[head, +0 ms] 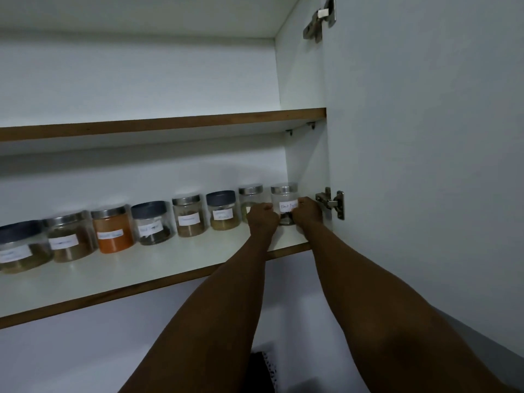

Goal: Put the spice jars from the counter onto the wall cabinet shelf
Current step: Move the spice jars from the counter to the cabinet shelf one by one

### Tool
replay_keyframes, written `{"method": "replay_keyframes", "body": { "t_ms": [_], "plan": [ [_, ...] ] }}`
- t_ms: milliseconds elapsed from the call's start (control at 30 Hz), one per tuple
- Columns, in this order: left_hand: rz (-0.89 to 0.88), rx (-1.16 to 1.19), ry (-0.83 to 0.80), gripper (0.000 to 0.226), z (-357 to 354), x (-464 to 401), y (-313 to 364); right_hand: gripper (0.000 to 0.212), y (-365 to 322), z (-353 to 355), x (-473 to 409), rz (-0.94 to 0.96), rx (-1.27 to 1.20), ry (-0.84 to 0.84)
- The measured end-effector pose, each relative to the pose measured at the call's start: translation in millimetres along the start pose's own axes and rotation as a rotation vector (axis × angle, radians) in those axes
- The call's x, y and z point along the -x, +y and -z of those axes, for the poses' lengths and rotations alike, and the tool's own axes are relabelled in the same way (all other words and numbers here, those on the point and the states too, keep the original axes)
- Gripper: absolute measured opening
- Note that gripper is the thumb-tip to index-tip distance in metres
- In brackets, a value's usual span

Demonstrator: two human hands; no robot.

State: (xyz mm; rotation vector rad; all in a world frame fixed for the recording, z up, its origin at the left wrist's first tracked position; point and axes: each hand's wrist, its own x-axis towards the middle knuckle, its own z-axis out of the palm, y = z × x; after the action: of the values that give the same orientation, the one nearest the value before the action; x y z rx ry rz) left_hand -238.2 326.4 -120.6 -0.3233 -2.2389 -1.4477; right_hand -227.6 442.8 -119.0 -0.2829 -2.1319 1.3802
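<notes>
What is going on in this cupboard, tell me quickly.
A person is lining up spice jars on the lower shelf of an open wall cabinet. Both hands are on the rightmost jar, the one with a handwritten white label, at the cabinet's right wall: the left hand and the right hand grip it from either side. Seven more labelled jars already stand in a row to its left, among them an orange-filled jar. The upper shelf shows nothing on it from this angle.

Jars (187,215) stand in a row on the shelf (158,268).
</notes>
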Motion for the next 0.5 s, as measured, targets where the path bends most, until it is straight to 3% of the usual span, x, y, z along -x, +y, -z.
{"method": "replay_keyframes", "body": {
  "t_ms": [233, 433, 500],
  "plan": [
    [-0.051, -0.083, -0.042, 0.026, -13, -21, -12, 0.032, 8, -13, -22, 0.018, -0.008, 0.064],
    [-0.061, -0.097, -0.017, 0.007, -12, -22, -13, 0.027, 5, -19, -14, -0.002, 0.035, 0.225],
    [-0.055, -0.105, -0.031, 0.015, -12, -23, -12, 0.028, 3, -19, -9, -0.007, 0.035, 0.274]
  ]
}}
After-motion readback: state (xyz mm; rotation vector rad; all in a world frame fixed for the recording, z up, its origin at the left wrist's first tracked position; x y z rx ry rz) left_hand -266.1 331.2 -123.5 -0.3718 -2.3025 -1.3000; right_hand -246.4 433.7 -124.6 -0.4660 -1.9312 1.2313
